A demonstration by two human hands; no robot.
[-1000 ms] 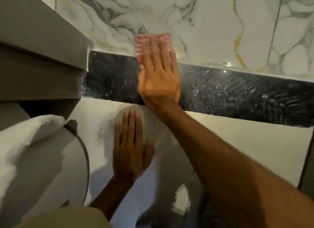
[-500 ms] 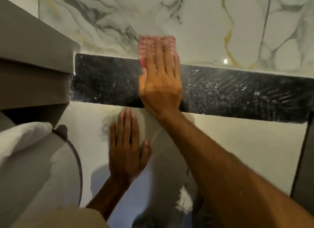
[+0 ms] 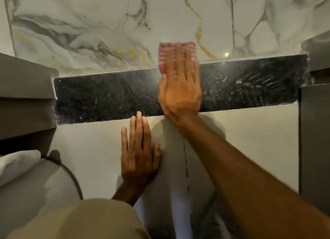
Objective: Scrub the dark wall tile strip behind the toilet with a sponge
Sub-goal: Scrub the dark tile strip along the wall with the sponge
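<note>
A dark speckled tile strip (image 3: 107, 97) runs across the wall between marble tiles above and plain cream tiles below. My right hand (image 3: 180, 89) lies flat over a pink-and-white sponge (image 3: 165, 55), pressing it against the strip's upper edge; the sponge's top pokes out past my fingertips onto the marble. Soapy streaks cover the strip to the right of that hand (image 3: 250, 81). My left hand (image 3: 139, 151) rests flat on the cream tile (image 3: 89, 149) below the strip, fingers spread, holding nothing.
A grey cabinet (image 3: 25, 96) juts out at the left, another grey panel (image 3: 316, 140) stands at the right. A white towel (image 3: 16, 163) and a ribbed round object (image 3: 53, 185) sit lower left. The marble wall (image 3: 107, 24) fills the top.
My right hand and the sponge have slid rightward along the strip relative to the left cabinet. The view has shifted right, showing the strip's right end. My left hand stays planted.
</note>
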